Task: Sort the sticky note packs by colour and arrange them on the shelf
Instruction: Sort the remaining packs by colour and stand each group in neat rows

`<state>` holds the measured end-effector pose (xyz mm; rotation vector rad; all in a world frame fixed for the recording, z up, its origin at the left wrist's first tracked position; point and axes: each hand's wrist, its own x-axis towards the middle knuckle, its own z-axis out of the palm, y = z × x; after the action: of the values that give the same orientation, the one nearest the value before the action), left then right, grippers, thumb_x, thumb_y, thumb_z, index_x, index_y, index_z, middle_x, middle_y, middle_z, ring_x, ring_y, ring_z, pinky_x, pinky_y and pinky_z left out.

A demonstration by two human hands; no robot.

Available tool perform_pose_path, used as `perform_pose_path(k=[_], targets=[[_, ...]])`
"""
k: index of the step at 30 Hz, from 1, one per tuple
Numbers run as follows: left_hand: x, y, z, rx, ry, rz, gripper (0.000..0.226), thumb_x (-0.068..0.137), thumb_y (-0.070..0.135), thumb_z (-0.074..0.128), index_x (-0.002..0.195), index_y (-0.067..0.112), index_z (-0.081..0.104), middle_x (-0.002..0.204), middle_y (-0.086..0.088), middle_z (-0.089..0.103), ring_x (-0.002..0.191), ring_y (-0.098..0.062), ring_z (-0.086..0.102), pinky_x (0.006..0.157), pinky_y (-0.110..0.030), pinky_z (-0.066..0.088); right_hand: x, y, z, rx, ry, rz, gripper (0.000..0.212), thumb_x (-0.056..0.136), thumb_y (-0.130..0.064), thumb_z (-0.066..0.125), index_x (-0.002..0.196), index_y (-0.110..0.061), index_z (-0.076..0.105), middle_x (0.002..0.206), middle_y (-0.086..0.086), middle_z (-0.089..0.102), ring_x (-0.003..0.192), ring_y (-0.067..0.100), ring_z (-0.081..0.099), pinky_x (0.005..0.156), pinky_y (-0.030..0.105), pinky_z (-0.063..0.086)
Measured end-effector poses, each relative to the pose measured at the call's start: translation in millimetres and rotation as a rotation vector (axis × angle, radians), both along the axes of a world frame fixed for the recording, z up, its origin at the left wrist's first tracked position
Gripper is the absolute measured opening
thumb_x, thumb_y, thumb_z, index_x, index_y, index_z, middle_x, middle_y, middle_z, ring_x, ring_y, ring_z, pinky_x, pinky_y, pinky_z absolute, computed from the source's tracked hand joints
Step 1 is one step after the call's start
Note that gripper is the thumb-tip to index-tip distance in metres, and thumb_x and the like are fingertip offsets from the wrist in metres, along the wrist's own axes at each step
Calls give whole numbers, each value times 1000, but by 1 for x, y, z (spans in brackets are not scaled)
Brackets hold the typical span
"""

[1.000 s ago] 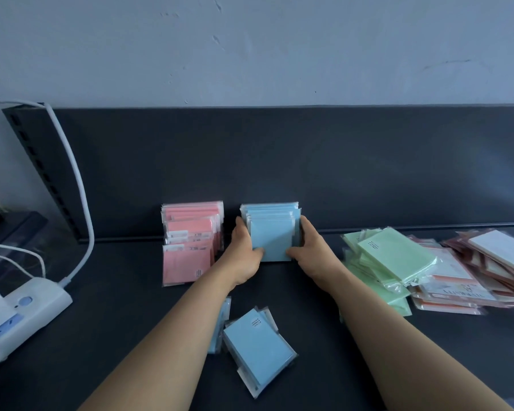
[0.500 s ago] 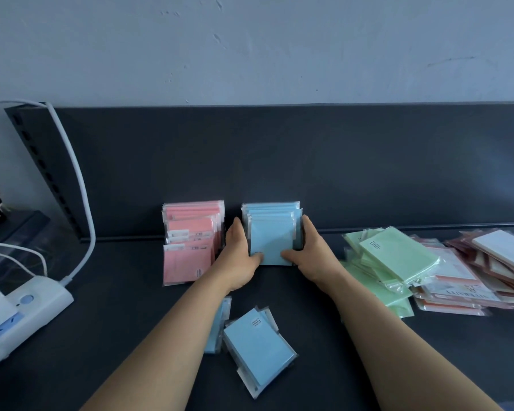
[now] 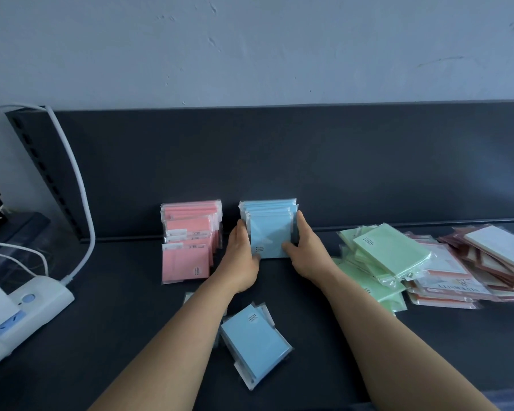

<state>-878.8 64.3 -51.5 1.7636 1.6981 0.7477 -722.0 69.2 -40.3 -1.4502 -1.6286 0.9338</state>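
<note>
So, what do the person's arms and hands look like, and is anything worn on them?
Both are bare. The left forearm and right forearm show no sleeve up to the picture's edge. The left hand and right hand carry no glove, and no watch, bracelet or ring is visible.

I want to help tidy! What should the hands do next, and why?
Probably the right hand should let go and fetch the loose blue packs; with the left hand it holds the blue row, which looks squared up, and those packs lie flat nearby.
</note>
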Motion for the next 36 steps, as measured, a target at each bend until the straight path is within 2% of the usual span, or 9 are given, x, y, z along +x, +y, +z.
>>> perform_pose_path(k=[3,9,15,18,22,25,29,33,36], targets=[[-2,-1,0,24,-13,51,78,91,8,59,152,24,13,151,-1,30,132,-19,41,104,-29,33,-1,0,0,-3,-10,-2,67,95,-2,46,151,-23,18,132,-10,43,109,1,42,75,2,32],[-4,-1,6,9,12,126,88,90,15,65,155,19,5,158,-3,22,144,-22,25,115,-35,22,-2,-1,0,9,-18,-13,68,96,-7,48,152,-23,14,150,-3,35,133,12,37,90,12,28],[0,-1,6,45,-1,165,82,89,18,66,154,15,15,154,-5,30,140,-22,32,112,-32,27,-4,2,-3,67,-22,-56,55,93,-4,48,143,-21,31,131,-7,47,106,4,44,80,13,33],[-1,-4,8,39,-21,161,83,89,25,67,154,15,16,154,-3,33,139,-22,34,112,-34,29,-2,3,-4,53,-2,-52,53,93,-6,52,140,-18,34,125,-7,50,105,7,47,81,15,35],[-5,-4,9,21,-66,175,83,87,30,69,153,16,20,152,0,36,137,-21,37,113,-38,32,-4,4,-7,26,8,-56,62,87,-14,65,140,-20,34,127,-6,55,116,14,54,96,30,46],[-6,-4,8,28,-70,171,81,84,33,71,150,17,26,149,1,41,134,-20,42,111,-42,37,-4,4,-7,26,-1,-62,62,81,-14,71,133,-21,38,121,-6,56,111,13,55,94,30,47],[-6,-6,10,30,-80,175,79,85,30,71,149,16,27,148,0,42,134,-19,42,110,-41,37,-2,4,-6,17,-2,-60,73,82,-11,73,140,-10,30,127,-1,46,107,6,43,87,17,36],[-4,-6,12,22,-67,190,79,88,30,67,151,14,23,152,-2,36,137,-20,37,110,-34,33,-3,4,-7,30,20,-45,88,82,-15,74,150,-13,17,149,-1,32,125,4,35,98,17,29],[-2,-9,18,34,-57,197,67,93,28,61,148,12,28,150,-3,37,136,-21,37,102,-28,32,-5,5,-8,46,27,-45,97,85,-22,72,153,-15,4,159,-5,12,145,10,17,115,25,21]])
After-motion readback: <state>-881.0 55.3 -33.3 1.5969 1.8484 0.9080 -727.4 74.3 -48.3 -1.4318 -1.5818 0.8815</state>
